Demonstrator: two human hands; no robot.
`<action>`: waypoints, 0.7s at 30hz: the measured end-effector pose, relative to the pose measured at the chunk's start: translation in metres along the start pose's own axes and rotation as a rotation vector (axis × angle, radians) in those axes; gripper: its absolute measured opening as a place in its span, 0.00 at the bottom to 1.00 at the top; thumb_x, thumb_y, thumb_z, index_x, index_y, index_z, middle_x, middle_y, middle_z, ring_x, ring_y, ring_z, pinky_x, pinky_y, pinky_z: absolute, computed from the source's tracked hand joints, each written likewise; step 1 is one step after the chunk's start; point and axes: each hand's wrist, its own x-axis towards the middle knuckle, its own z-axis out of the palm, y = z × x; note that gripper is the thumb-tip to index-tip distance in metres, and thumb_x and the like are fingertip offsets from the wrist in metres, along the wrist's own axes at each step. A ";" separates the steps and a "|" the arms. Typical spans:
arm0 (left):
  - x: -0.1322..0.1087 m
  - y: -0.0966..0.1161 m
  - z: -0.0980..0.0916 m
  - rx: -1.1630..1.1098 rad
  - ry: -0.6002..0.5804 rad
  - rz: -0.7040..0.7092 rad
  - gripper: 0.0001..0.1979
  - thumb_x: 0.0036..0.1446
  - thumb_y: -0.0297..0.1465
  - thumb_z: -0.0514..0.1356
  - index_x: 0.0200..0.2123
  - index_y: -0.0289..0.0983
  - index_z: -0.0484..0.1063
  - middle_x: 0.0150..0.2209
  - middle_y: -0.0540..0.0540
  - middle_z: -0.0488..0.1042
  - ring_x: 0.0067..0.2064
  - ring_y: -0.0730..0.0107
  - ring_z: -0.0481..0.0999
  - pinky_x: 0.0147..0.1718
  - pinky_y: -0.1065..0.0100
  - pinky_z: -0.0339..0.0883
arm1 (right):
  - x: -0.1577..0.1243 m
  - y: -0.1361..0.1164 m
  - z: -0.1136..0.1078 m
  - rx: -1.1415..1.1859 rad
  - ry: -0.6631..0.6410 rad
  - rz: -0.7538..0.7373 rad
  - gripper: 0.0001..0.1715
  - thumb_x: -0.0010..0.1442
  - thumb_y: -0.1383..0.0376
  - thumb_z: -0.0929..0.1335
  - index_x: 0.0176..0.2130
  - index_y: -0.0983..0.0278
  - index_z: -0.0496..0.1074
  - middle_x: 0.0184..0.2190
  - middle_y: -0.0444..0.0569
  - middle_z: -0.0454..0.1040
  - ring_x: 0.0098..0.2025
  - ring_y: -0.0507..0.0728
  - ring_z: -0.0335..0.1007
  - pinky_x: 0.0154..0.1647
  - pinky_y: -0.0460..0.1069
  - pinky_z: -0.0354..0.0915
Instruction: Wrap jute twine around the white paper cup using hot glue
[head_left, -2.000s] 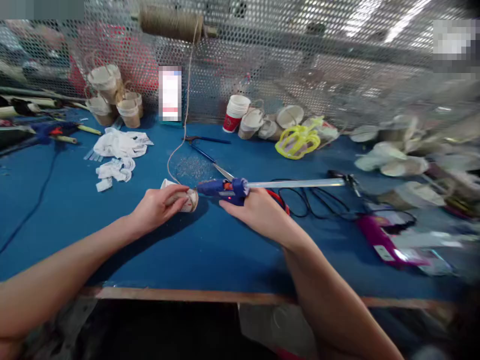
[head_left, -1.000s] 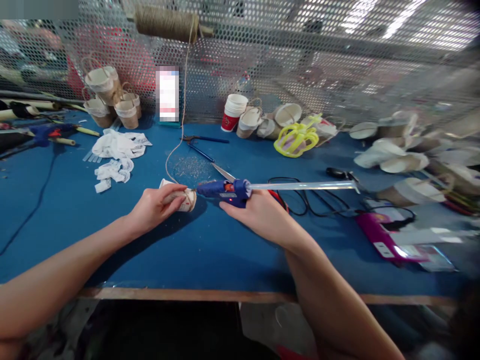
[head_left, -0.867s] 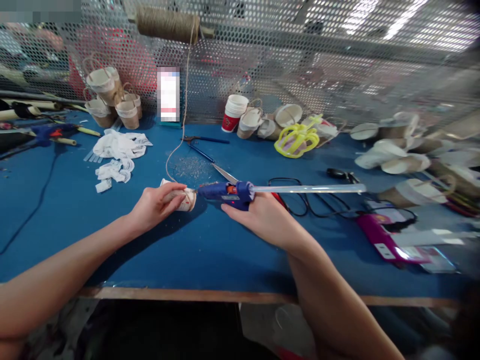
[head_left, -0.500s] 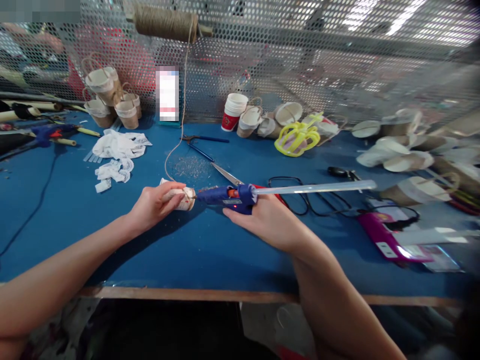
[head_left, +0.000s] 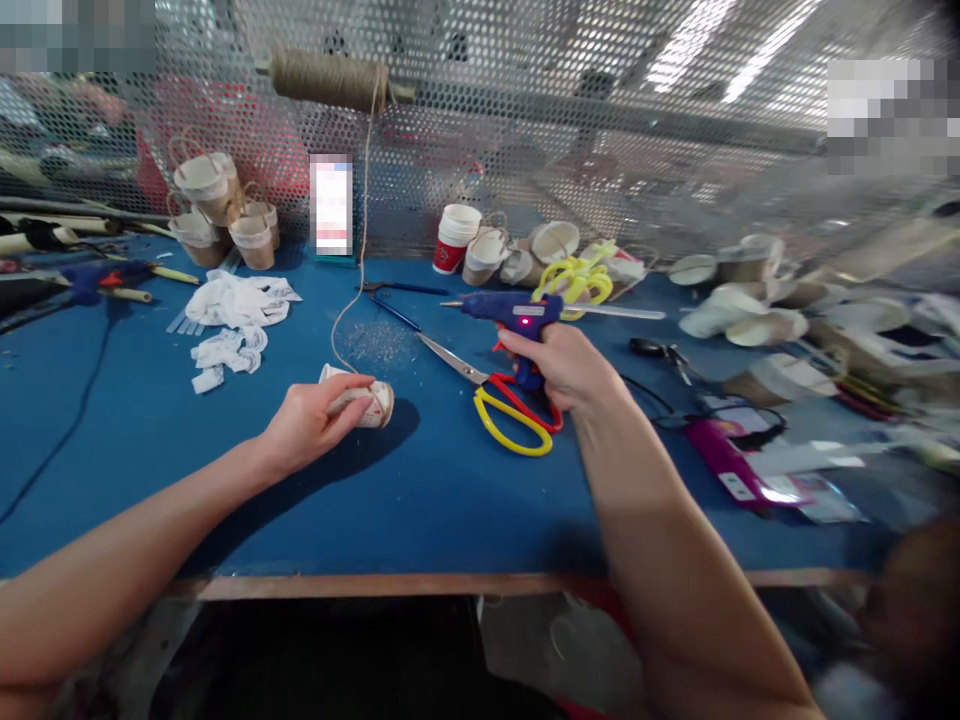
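My left hand (head_left: 315, 420) is closed round a small paper cup (head_left: 381, 405) lying on its side, its base turned to the right. Twine (head_left: 364, 220) runs down from a spool (head_left: 328, 82) to the cup, and my fingers press it there. In my right hand (head_left: 574, 365) is a blue hot glue gun (head_left: 517, 308), lit by a small red light, its nozzle pointing left and a clear glue stick (head_left: 622, 312) out of its back. Scissors (head_left: 514, 420) with red and yellow handles lie just below the gun, apart from the cup.
Pliers (head_left: 405, 290) lie open behind the scissors. White scraps (head_left: 240, 305) lie on the left, before twine-handled cups (head_left: 206, 180). Along the mesh stand stacked red cups (head_left: 456, 238); more wrapped cups (head_left: 784, 375) and a purple phone-like object (head_left: 727, 460) are at right.
My right hand has drawn the glue gun away from the cup, up and to the right, uncovering the scissors' handles. My left hand still holds the cup in nearly the same place.
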 end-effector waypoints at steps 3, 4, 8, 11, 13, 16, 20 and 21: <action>-0.001 0.004 -0.002 -0.016 0.002 0.053 0.14 0.58 0.33 0.51 0.41 0.33 0.72 0.33 0.45 0.80 0.29 0.71 0.78 0.29 0.74 0.71 | 0.023 0.006 0.004 -0.094 0.042 0.047 0.12 0.51 0.67 0.68 0.20 0.67 0.65 0.15 0.41 0.62 0.17 0.46 0.55 0.19 0.44 0.56; -0.001 0.005 -0.002 -0.021 0.007 0.075 0.14 0.59 0.33 0.51 0.41 0.33 0.72 0.34 0.45 0.80 0.29 0.70 0.79 0.30 0.74 0.71 | 0.030 0.009 0.005 -0.116 0.050 0.058 0.12 0.52 0.67 0.68 0.20 0.67 0.65 0.15 0.41 0.62 0.17 0.46 0.55 0.19 0.44 0.56; -0.002 0.007 -0.001 -0.036 0.011 0.156 0.13 0.59 0.32 0.51 0.41 0.34 0.72 0.35 0.45 0.80 0.32 0.69 0.79 0.31 0.73 0.72 | 0.048 0.018 0.012 -0.208 0.015 0.115 0.11 0.57 0.65 0.65 0.34 0.72 0.70 0.30 0.50 0.71 0.28 0.51 0.66 0.30 0.48 0.65; -0.002 0.007 0.000 -0.047 -0.006 0.170 0.13 0.59 0.32 0.51 0.42 0.35 0.71 0.35 0.45 0.80 0.32 0.69 0.79 0.30 0.73 0.72 | 0.051 0.024 0.018 -0.278 -0.057 0.132 0.18 0.60 0.61 0.64 0.48 0.67 0.65 0.46 0.52 0.68 0.43 0.56 0.68 0.41 0.55 0.67; -0.002 0.007 0.001 -0.059 -0.016 0.166 0.13 0.59 0.31 0.51 0.43 0.35 0.71 0.34 0.45 0.80 0.31 0.69 0.79 0.30 0.73 0.72 | 0.051 0.026 0.021 -0.331 -0.077 0.124 0.20 0.60 0.60 0.64 0.50 0.66 0.64 0.48 0.52 0.66 0.45 0.57 0.67 0.43 0.56 0.66; -0.003 0.007 0.001 -0.076 -0.020 0.162 0.13 0.59 0.31 0.51 0.43 0.35 0.71 0.34 0.45 0.79 0.30 0.69 0.79 0.30 0.72 0.73 | 0.050 0.028 0.023 -0.430 -0.058 0.107 0.19 0.60 0.60 0.63 0.50 0.66 0.64 0.47 0.51 0.67 0.44 0.56 0.67 0.43 0.56 0.66; -0.003 0.008 0.001 -0.086 -0.008 0.194 0.13 0.59 0.30 0.51 0.44 0.36 0.70 0.37 0.44 0.79 0.32 0.69 0.79 0.31 0.72 0.73 | 0.045 0.020 0.023 -0.556 0.020 0.038 0.15 0.56 0.60 0.67 0.37 0.71 0.71 0.39 0.58 0.71 0.46 0.62 0.67 0.44 0.54 0.62; -0.003 0.009 0.001 -0.087 -0.004 0.209 0.13 0.59 0.30 0.51 0.44 0.36 0.70 0.37 0.44 0.79 0.33 0.69 0.79 0.31 0.72 0.73 | 0.040 0.016 0.024 -0.569 0.036 0.001 0.14 0.55 0.60 0.67 0.34 0.71 0.72 0.38 0.60 0.72 0.48 0.64 0.65 0.45 0.53 0.61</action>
